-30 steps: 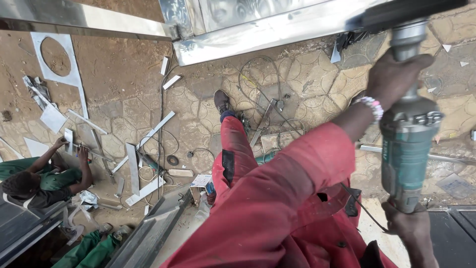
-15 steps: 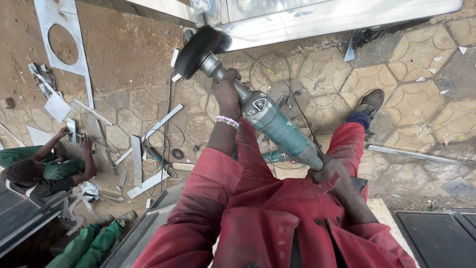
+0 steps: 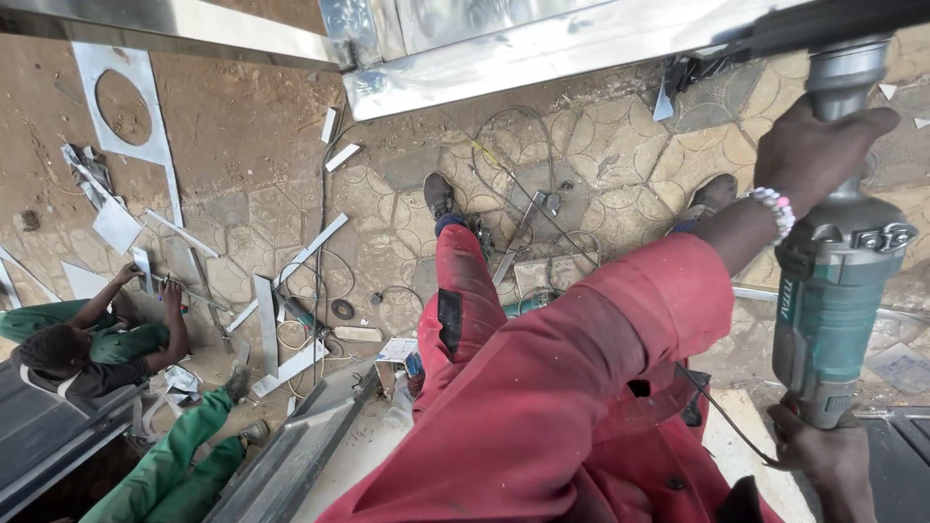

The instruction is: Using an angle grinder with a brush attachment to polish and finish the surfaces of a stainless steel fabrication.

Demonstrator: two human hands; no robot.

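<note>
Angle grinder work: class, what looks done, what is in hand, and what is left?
Done: a sheet with a round cut-out lies on the ground. In hand: left hand and right hand hold the angle grinder, head at the shiny metal frame. Left: loose metal strips lie below; how much remains is unclear.

So it's a teal-bodied angle grinder (image 3: 831,300) with a silver metal gear head, held upright with the head end up top and the cable end at the bottom. A dark disc guard (image 3: 823,24) sits at the very top, right against the shiny steel beam (image 3: 542,48). Black cord trails off the bottom end.
</note>
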